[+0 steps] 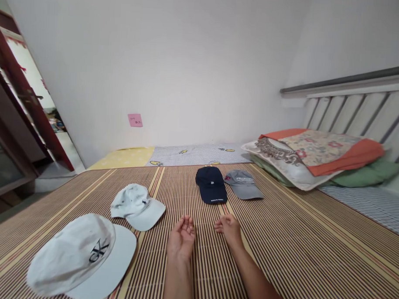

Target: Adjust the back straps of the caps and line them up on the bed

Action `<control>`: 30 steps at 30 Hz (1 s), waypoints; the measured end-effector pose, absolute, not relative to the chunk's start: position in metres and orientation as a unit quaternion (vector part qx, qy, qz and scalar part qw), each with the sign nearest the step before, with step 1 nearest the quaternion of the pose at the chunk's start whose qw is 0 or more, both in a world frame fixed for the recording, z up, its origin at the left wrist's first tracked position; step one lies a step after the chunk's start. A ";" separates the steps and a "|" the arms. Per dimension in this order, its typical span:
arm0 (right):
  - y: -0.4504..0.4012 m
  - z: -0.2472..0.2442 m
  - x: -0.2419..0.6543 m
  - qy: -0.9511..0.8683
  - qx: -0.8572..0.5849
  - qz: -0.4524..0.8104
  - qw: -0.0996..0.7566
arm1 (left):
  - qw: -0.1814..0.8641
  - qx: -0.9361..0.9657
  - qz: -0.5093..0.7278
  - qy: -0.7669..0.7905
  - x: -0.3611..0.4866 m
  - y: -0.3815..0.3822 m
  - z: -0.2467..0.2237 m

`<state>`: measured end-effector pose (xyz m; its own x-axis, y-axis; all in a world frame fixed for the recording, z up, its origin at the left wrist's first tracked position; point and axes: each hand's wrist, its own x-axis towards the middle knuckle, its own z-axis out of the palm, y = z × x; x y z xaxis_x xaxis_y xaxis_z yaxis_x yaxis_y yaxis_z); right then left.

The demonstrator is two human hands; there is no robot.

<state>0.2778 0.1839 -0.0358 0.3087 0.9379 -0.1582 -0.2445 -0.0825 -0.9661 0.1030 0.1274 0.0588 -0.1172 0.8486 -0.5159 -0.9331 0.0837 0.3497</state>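
My left hand (182, 237) is palm up over the striped mat (208, 267), fingers loosely curled and holding nothing. To its right, my right hand (228, 228) has bent fingers with nothing seen in them, just below a navy cap (212, 185). A grey cap (244, 184) lies right beside the navy one. At the left are a pale cap with a small dark emblem (137, 206) and, nearer me, a larger white cap with dark letters (81, 256). Neither hand touches a cap.
Pillows (320, 153) are piled at the right by a white slatted headboard (361, 109). A pink note (135, 120) sticks to the white wall (202, 66) behind the bed. At the left stands an open red-brown door (34, 100).
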 end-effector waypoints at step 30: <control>0.124 0.001 0.230 -0.532 -0.506 0.559 0.385 | 0.548 -0.128 0.744 0.361 0.040 0.134 0.033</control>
<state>0.2299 0.1243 0.0010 -0.1911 0.9689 -0.1569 0.1083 -0.1381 -0.9845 0.0398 0.1345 0.0330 -0.3667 0.7233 -0.5852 -0.9073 -0.1390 0.3968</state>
